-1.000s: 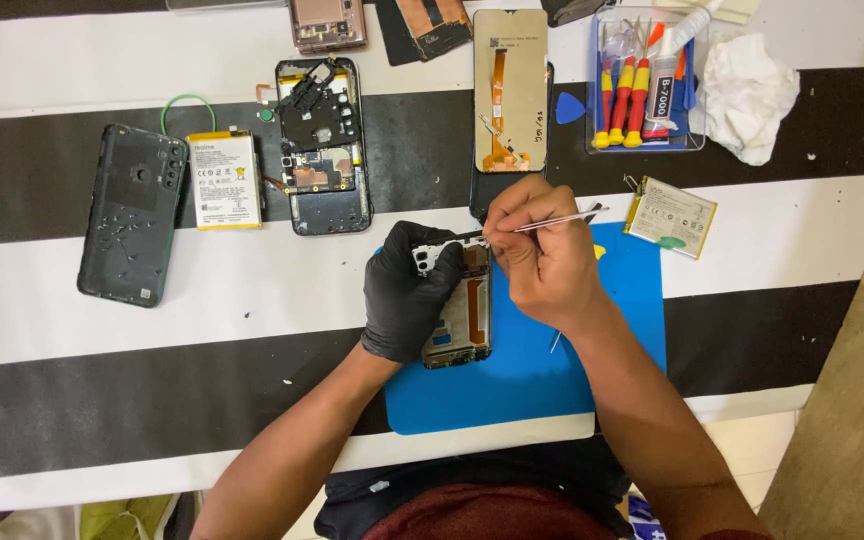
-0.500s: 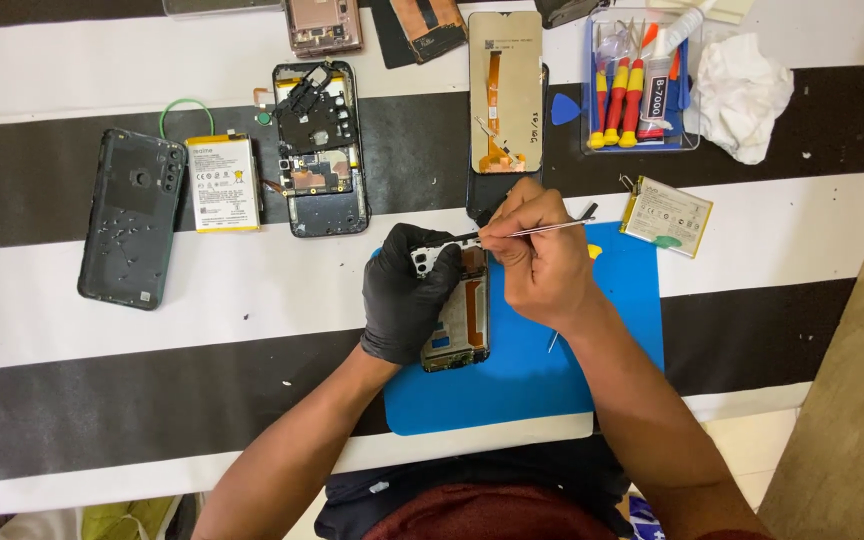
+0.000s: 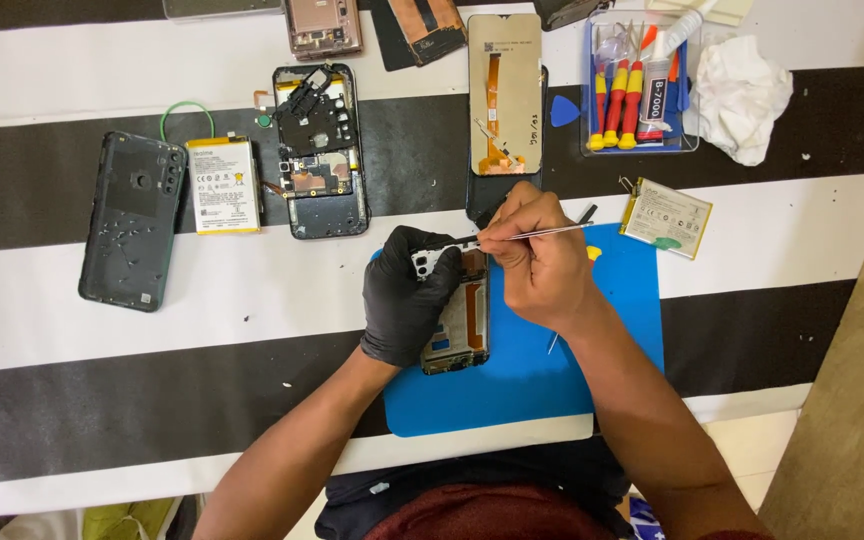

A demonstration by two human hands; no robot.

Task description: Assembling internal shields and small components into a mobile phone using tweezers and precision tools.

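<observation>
Fingers [image 3: 512, 240] pinch tweezers [image 3: 542, 232]; tips point left.

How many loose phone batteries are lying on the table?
2. One white and yellow battery lies at the left, between the black back cover and an opened phone. The other battery lies right of the blue mat. More may be hidden.
</observation>
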